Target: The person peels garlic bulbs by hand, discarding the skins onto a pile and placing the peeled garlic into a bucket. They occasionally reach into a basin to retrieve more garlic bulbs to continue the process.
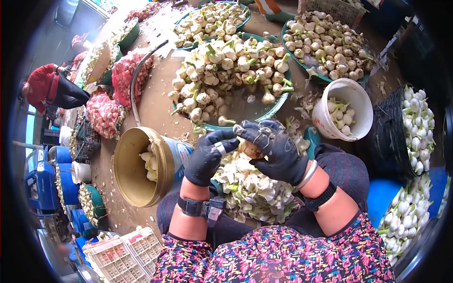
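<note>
A brownish garlic bulb [251,149] is held in my gloved right hand [278,150], whose fingers wrap over its top. My gloved left hand [207,153] is beside it, fingers bent together and their tips close to the bulb; a light band circles one finger. Whether the left fingers grip anything is too small to tell. Just beyond both hands, a green-rimmed tub [271,113] holds many unpeeled bulbs. Below the hands lies a heap of pale garlic skins [257,191] between my knees.
A white bucket [321,115] with peeled bulbs stands right, a tan-lined bucket [123,165] left. Two more basins of garlic lie farther off. A black basket [387,134] and peeled garlic [406,212] are at the far right. A person in red [42,87] bends at far left.
</note>
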